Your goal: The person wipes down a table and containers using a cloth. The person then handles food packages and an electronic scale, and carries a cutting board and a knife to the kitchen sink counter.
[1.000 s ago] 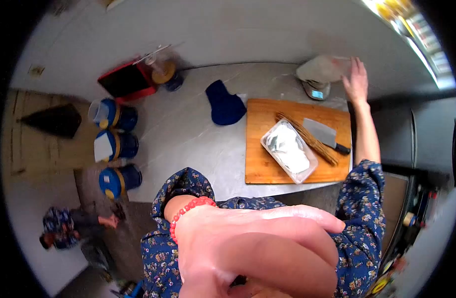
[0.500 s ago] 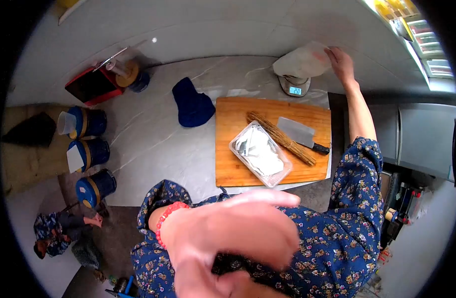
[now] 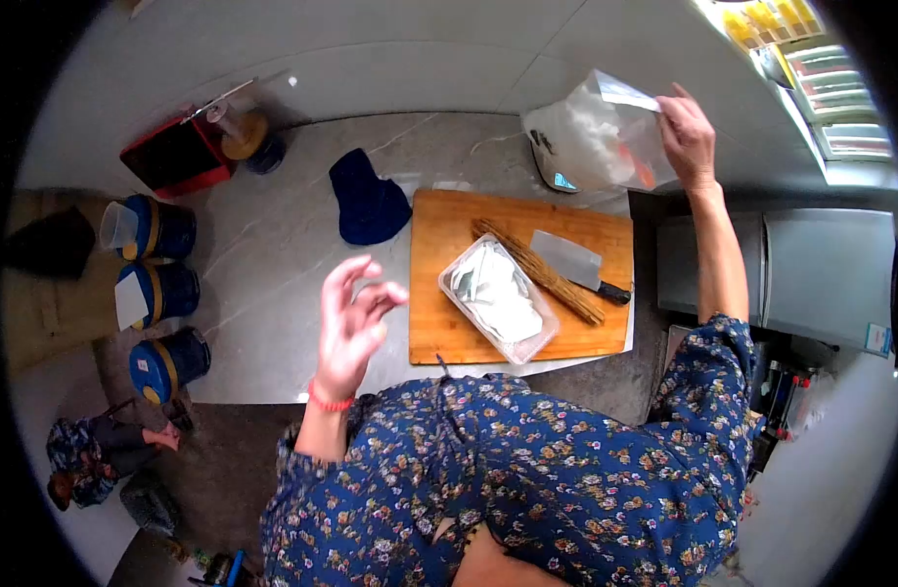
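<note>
My right hand point(image 3: 688, 140) pinches the top edge of a clear plastic bag point(image 3: 606, 137) with white and orange contents, at the back right. The bag leans over a small scale point(image 3: 563, 182), whose display partly shows. My left hand point(image 3: 349, 318), with a red bead bracelet, is raised left of the wooden cutting board point(image 3: 434, 338), fingers apart and curled, holding nothing. On the board are a clear plastic box point(image 3: 506, 298) with white contents, a bundle of thin brown sticks point(image 3: 557, 284) and a cleaver point(image 3: 568, 258) with a black handle.
A dark blue cloth point(image 3: 369, 201) lies left of the board. Three blue tubs point(image 3: 170, 364) line the counter's left edge. Behind them stand a red-framed device point(image 3: 178, 157) and a jar point(image 3: 256, 147). Another person point(image 3: 92, 455) is at the lower left. A grey cabinet point(image 3: 811, 274) stands at right.
My left hand has dropped from close before the camera to beside the board. My right hand has closed on the bag's edge, and the bag now tilts over the scale.
</note>
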The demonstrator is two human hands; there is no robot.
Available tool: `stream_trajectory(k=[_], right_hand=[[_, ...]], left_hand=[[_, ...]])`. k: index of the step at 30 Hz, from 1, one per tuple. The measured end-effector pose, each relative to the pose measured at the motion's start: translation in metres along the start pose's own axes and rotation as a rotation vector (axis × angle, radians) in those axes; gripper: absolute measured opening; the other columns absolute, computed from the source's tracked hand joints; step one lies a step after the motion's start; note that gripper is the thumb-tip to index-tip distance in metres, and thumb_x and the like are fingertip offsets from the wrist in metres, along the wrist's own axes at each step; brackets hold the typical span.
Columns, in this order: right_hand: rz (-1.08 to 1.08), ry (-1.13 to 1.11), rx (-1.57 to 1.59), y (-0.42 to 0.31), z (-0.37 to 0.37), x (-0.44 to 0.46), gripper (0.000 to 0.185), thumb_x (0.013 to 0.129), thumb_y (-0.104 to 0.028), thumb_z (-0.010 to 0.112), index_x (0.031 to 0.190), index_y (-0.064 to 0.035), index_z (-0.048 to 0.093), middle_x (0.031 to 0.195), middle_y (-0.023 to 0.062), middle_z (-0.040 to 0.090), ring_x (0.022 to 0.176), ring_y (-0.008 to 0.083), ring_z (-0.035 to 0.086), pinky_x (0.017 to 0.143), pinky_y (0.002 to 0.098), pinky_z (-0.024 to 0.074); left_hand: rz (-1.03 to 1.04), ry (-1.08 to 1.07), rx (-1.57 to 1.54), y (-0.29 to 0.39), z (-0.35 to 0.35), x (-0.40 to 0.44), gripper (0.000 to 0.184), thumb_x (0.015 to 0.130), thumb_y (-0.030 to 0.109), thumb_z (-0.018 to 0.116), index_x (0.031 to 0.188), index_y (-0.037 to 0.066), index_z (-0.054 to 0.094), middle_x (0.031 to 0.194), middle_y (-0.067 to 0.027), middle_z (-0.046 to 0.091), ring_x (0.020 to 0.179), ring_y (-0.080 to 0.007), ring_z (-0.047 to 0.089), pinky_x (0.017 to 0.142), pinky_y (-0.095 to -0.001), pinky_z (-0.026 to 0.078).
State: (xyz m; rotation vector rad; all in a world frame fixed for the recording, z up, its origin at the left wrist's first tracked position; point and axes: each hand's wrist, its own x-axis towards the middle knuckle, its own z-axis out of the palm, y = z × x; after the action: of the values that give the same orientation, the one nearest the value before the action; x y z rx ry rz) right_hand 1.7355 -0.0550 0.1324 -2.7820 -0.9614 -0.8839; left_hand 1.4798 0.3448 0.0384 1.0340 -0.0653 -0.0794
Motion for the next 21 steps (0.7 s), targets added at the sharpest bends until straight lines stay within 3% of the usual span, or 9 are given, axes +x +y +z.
stream_trajectory(k=[5, 7, 11, 14, 15, 17, 18, 19, 21], right_hand=[[-0.015, 0.154, 0.047, -0.072, -0.112, 0.035, 0.013, 0.087, -0.012, 0.062, 0.096, -0.0042, 0.066, 0.091, 0.0117, 0.068, 0.093, 0.0235, 0.066, 0.087, 0.0348, 0.0517], [0.036, 0.173, 0.128, -0.098, -0.162, 0.053, 0.018, 0.090, -0.016, 0.061, 0.101, -0.0028, 0.067, 0.089, 0.0090, 0.069, 0.080, 0.0153, 0.065, 0.068, 0.0269, 0.0531], [0.298, 0.265, 0.557, -0.089, -0.176, 0.059, 0.021, 0.091, -0.020, 0.062, 0.103, -0.0036, 0.068, 0.084, 0.0014, 0.067, 0.073, 0.0057, 0.059, 0.062, 0.0182, 0.0466], [0.403, 0.310, 0.910, -0.152, -0.204, 0.061, 0.022, 0.092, -0.019, 0.059, 0.101, -0.0012, 0.067, 0.091, 0.0033, 0.068, 0.080, 0.0083, 0.061, 0.070, 0.0191, 0.0484], [0.383, 0.336, 0.923, -0.179, -0.210, 0.059, 0.022, 0.092, -0.020, 0.059, 0.102, -0.0015, 0.067, 0.091, 0.0039, 0.068, 0.080, 0.0089, 0.062, 0.070, 0.0198, 0.0487], [0.368, 0.378, 0.996, -0.221, -0.197, 0.056, 0.023, 0.092, -0.021, 0.059, 0.102, -0.0022, 0.067, 0.091, 0.0050, 0.068, 0.080, 0.0102, 0.062, 0.071, 0.0213, 0.0495], [0.477, 0.453, 0.980, -0.213, -0.186, 0.052, 0.022, 0.093, -0.022, 0.059, 0.103, -0.0043, 0.067, 0.089, 0.0062, 0.068, 0.081, 0.0116, 0.063, 0.071, 0.0228, 0.0501], [0.404, 0.277, 0.986, -0.216, -0.183, 0.046, 0.022, 0.093, -0.022, 0.058, 0.102, -0.0041, 0.067, 0.088, 0.0066, 0.068, 0.078, 0.0130, 0.064, 0.069, 0.0245, 0.0517], [0.635, 0.354, 1.140, -0.241, -0.162, 0.042, 0.024, 0.093, -0.023, 0.057, 0.101, -0.0022, 0.066, 0.086, 0.0072, 0.068, 0.075, 0.0140, 0.065, 0.066, 0.0261, 0.0534]], left_hand=[[-0.191, -0.039, -0.028, -0.038, -0.017, 0.037, 0.062, 0.089, 0.024, 0.058, 0.140, 0.010, 0.025, 0.134, -0.0109, 0.036, 0.117, -0.0249, 0.049, 0.097, -0.0413, 0.042], [-0.302, -0.146, -0.132, -0.053, -0.006, 0.059, 0.074, 0.087, 0.035, 0.061, 0.143, 0.010, 0.020, 0.142, -0.0134, 0.030, 0.126, -0.0267, 0.042, 0.099, -0.0416, 0.040], [-0.357, -0.298, -0.370, -0.076, 0.049, 0.100, 0.101, 0.074, 0.055, 0.070, 0.147, 0.015, 0.012, 0.150, -0.0136, 0.020, 0.138, -0.0288, 0.023, 0.110, -0.0472, 0.024], [-0.262, -0.571, -0.555, -0.043, 0.071, 0.068, 0.101, 0.071, 0.049, 0.075, 0.147, 0.018, 0.016, 0.149, -0.0066, 0.023, 0.139, -0.0254, 0.020, 0.113, -0.0454, 0.019], [-0.131, -0.561, -0.644, -0.028, 0.077, 0.049, 0.100, 0.073, 0.043, 0.077, 0.145, 0.011, 0.016, 0.144, -0.0134, 0.029, 0.135, -0.0252, 0.028, 0.111, -0.0404, 0.026], [-0.131, -0.565, -0.723, 0.009, 0.064, 0.007, 0.092, 0.076, 0.037, 0.075, 0.143, 0.007, 0.019, 0.139, -0.0121, 0.036, 0.129, -0.0248, 0.037, 0.107, -0.0387, 0.032], [-0.096, -0.498, -0.723, 0.021, 0.060, -0.010, 0.087, 0.078, 0.030, 0.075, 0.141, 0.005, 0.021, 0.133, -0.0118, 0.042, 0.123, -0.0252, 0.042, 0.103, -0.0374, 0.037], [-0.058, -0.405, -0.637, 0.025, 0.055, -0.022, 0.082, 0.078, 0.028, 0.075, 0.138, 0.004, 0.024, 0.130, -0.0125, 0.044, 0.121, -0.0250, 0.044, 0.102, -0.0368, 0.038], [0.027, -0.270, -0.529, 0.042, 0.043, -0.044, 0.079, 0.078, 0.025, 0.076, 0.135, 0.004, 0.027, 0.127, -0.0125, 0.044, 0.119, -0.0241, 0.045, 0.102, -0.0369, 0.039]])
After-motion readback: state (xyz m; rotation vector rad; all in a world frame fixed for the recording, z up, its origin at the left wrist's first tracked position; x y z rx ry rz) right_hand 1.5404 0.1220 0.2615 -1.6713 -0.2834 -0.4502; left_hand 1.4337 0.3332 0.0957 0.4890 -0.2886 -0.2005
